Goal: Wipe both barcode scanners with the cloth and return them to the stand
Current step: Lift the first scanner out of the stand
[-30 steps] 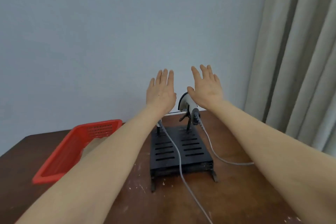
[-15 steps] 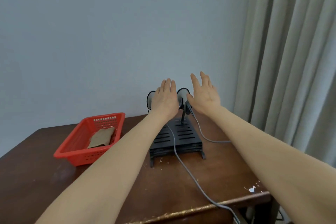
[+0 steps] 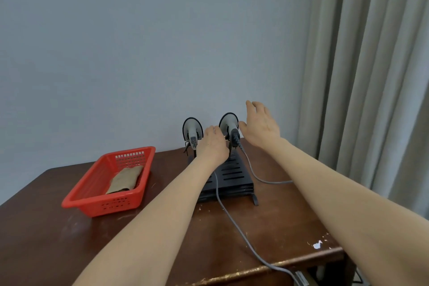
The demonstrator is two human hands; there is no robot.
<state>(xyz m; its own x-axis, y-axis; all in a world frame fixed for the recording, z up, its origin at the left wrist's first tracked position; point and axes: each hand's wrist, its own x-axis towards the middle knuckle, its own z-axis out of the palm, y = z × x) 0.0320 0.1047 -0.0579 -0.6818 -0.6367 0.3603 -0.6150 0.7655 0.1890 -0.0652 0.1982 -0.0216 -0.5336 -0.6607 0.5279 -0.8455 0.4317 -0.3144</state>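
Note:
Two grey barcode scanners stand upright at the back of a black slotted stand (image 3: 234,175): the left scanner (image 3: 192,130) and the right scanner (image 3: 228,124). My left hand (image 3: 213,144) reaches between them, fingers out flat, holding nothing. My right hand (image 3: 261,124) hovers open just right of the right scanner, thumb near its head. A folded tan cloth (image 3: 125,180) lies in the red basket (image 3: 92,202) on the left.
Grey cables (image 3: 234,223) run from the scanners across the brown table (image 3: 46,239), one over the front edge and one to the right. A wall stands close behind the stand; grey curtains (image 3: 371,76) hang on the right.
The view has pulled back and tilted, bringing the basket and cloth into sight. Both hands have dropped from raised and spread to the level of the scanners.

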